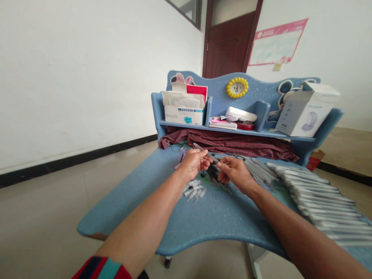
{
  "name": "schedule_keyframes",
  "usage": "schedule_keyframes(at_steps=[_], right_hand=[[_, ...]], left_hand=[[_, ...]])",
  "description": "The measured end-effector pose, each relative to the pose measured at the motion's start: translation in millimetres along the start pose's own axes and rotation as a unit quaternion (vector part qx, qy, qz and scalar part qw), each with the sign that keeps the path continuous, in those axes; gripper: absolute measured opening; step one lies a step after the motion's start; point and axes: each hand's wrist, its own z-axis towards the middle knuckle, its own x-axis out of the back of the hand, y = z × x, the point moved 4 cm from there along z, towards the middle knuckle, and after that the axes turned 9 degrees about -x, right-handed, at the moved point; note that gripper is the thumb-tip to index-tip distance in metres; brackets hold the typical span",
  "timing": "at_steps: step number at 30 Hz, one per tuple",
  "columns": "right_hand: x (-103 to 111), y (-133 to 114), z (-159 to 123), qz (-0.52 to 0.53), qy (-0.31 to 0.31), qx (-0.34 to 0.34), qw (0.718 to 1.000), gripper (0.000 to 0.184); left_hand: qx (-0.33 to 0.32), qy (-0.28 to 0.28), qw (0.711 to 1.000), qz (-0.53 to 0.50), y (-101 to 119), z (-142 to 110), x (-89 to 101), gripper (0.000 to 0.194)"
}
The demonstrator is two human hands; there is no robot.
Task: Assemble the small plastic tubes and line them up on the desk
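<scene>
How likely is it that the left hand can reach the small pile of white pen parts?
Likely yes: the left hand sits just above the small pile of white pen parts on the blue desk, with nothing between them. It holds a slim grey pen, so may need freeing first.

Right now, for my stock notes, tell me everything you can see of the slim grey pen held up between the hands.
The slim grey pen is a long, straight, narrow barrel that looks like matte plastic. It slants above the blue desk without resting on it, its far end pointing up and left past the left hand, whose fingers touch it. Its lower end reaches toward the right hand. Any clip, tip or printing is too small to make out.
</scene>
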Motion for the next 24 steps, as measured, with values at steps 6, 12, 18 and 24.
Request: schedule_keyframes(at_steps=[6, 12, 18, 24], right_hand=[[-1.7, 0.5, -1.5, 0.054, -0.030, -0.061, 0.996, 0.030], [-1.3, 1.4, -3.1, 0.148, -0.092, -0.086, 0.981, 0.027], [1.3, 1.1, -2.5, 0.186, -0.112, -0.086, 0.972, 0.030], [1.5, -0.9, -2.6, 0.105, -0.064, -0.063, 0.990, 0.029]], left_hand=[[-0.007, -0.007, 1.000, 0.009, -1.2, 0.4, -0.4, 0.017], [-0.023, -0.041, 0.999, -0.016, 0.7, 0.4, -0.3, 0.014], [-0.032, -0.067, 0.997, -0.027, 3.2, 0.3, -0.7, 0.011], [-0.034, -0.102, 0.993, 0.048, 1.9, -3.5, -6.1, 0.014]])
